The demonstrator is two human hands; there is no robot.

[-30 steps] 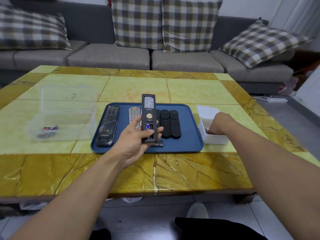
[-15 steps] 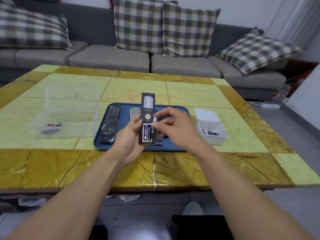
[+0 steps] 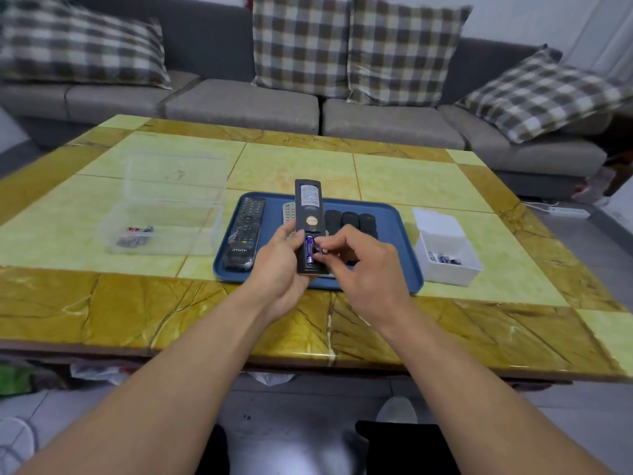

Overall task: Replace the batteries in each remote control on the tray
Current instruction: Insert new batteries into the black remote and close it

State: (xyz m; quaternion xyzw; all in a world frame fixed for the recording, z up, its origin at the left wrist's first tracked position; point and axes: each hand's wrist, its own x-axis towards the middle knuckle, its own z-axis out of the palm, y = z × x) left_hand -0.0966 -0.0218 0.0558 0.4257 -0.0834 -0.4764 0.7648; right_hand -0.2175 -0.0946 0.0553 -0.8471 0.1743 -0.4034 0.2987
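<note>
My left hand [image 3: 279,269] grips a long black remote [image 3: 309,214] held back-side up above the blue tray [image 3: 394,269]. Its battery bay is uncovered, with one blue battery [image 3: 309,249] seated in it. My right hand [image 3: 363,265] pinches a second battery [image 3: 321,250] at the bay's right slot. On the tray lie a black remote [image 3: 245,234] at the left, a grey remote [image 3: 288,211] partly hidden behind my left hand, and three small black remotes [image 3: 349,221] behind my right hand.
A white box [image 3: 445,248] holding several batteries stands right of the tray. A clear plastic box [image 3: 164,214] with a few batteries in it stands to the left. The yellow marble table [image 3: 171,303] ends close to me; a grey sofa with plaid cushions lies beyond.
My right hand left the white box with a battery and came over to the remote's open bay. It now presses that battery lower against the bay. My left hand kept holding the remote.
</note>
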